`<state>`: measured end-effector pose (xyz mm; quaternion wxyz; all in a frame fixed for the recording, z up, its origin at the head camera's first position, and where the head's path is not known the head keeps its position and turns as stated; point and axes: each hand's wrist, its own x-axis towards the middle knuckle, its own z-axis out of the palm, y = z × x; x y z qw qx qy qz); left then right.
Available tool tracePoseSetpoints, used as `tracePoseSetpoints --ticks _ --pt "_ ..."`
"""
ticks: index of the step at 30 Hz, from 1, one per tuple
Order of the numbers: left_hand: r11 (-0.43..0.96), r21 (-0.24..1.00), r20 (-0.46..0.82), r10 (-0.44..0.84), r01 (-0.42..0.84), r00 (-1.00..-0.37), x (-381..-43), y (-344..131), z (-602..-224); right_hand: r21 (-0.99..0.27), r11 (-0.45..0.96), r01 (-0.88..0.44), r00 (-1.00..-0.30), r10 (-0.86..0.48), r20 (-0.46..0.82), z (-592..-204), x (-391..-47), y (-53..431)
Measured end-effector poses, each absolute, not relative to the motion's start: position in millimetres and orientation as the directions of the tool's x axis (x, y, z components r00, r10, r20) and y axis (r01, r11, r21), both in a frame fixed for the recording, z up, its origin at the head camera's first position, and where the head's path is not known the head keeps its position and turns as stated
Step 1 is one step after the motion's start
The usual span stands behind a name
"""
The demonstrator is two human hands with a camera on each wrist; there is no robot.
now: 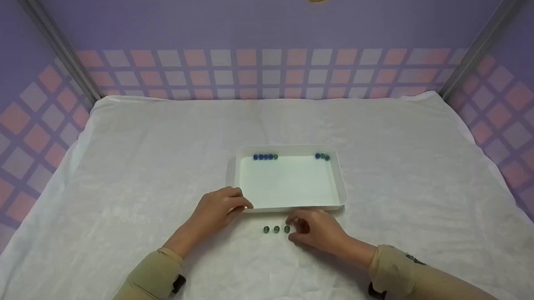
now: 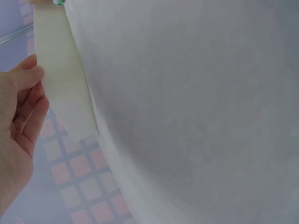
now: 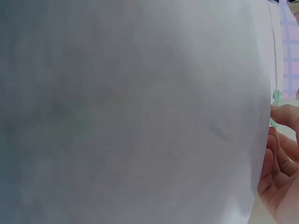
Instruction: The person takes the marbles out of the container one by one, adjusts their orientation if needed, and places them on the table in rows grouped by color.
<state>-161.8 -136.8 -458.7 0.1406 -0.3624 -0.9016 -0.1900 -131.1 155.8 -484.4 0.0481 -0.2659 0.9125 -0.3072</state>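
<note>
A shallow white tray (image 1: 292,209) lies in the middle of the cloth. The left hand (image 1: 222,207) holds its front left corner, the thumb at the wall in the left wrist view. Three green glass marbles sit in a short row in front of the tray: a left marble (image 1: 266,230), a middle marble (image 1: 276,229) and a right marble (image 1: 287,229). The right hand (image 1: 318,229) has thumb and index finger on either side of the right marble, pinching it. Only the edge of that marble (image 3: 274,123) shows between the fingertips in the right wrist view.
Inside the tray, along its far wall, a row of several blue marbles (image 1: 263,157) ends in a green marble (image 1: 275,157). At the far right corner stand two blue marbles with a green marble (image 1: 322,156) between them. White cloth (image 1: 158,141) covers the table, with checked walls (image 1: 272,73) around it.
</note>
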Motion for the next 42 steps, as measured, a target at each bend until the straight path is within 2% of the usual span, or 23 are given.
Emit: tracePoseSetpoints --ticks 23,34,42 --pt "0.641 0.245 0.424 0.604 0.727 -0.675 -163.1 -137.2 -460.7 -0.637 0.635 -0.436 -0.841 -0.539 0.039 -482.8 -134.1 158.2" --pt "0.655 0.272 0.381 0.599 0.705 -0.704 -162.1 -137.2 -458.9 -0.679 0.611 -0.407 -0.84 -0.542 0.016 -481.8 -133.3 161.8" --pt "0.647 0.264 0.394 0.604 0.715 -0.692 -162.5 -137.2 -459.6 -0.711 0.595 -0.375 -0.836 -0.549 -0.018 -477.9 -131.5 164.6"
